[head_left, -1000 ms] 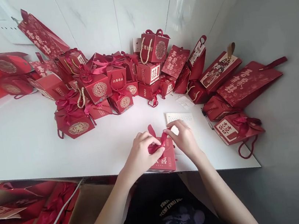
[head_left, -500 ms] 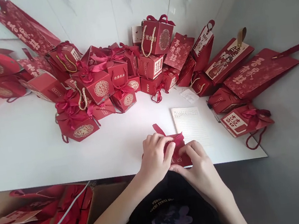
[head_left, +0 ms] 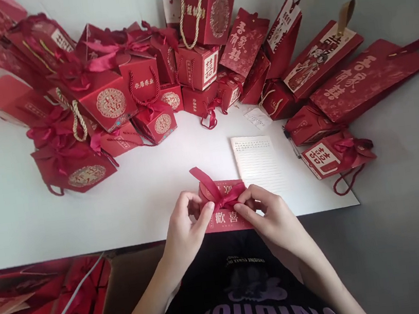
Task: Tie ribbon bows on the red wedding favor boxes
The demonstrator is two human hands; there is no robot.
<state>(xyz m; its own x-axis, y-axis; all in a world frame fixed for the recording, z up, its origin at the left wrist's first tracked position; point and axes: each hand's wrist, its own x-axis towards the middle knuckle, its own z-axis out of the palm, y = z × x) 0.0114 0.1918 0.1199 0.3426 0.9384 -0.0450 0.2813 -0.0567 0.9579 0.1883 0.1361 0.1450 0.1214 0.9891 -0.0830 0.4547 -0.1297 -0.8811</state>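
A small red box [head_left: 224, 219] with pale characters lies at the table's front edge, close to my body. Across its top runs a dark red ribbon [head_left: 226, 197], knotted near the middle, with one loose tail rising to the upper left. My left hand [head_left: 188, 223] pinches the ribbon at the left of the knot between thumb and fingers. On the other side, my right hand [head_left: 266, 210] pinches the ribbon's right part, thumb against curled fingers. Both hands rest close against the box.
Many red gift boxes [head_left: 110, 102] with bows and rope handles are stacked along the back of the white table [head_left: 154, 206]. A lined notepad [head_left: 259, 163] lies behind my right hand, a pen [head_left: 292, 142] beyond it. Bottom left, a carton [head_left: 104, 301] holds red packages.
My hands have moved apart, the left one leftward, and the box's lettering and knot now show between them. The view has shifted closer to the table.
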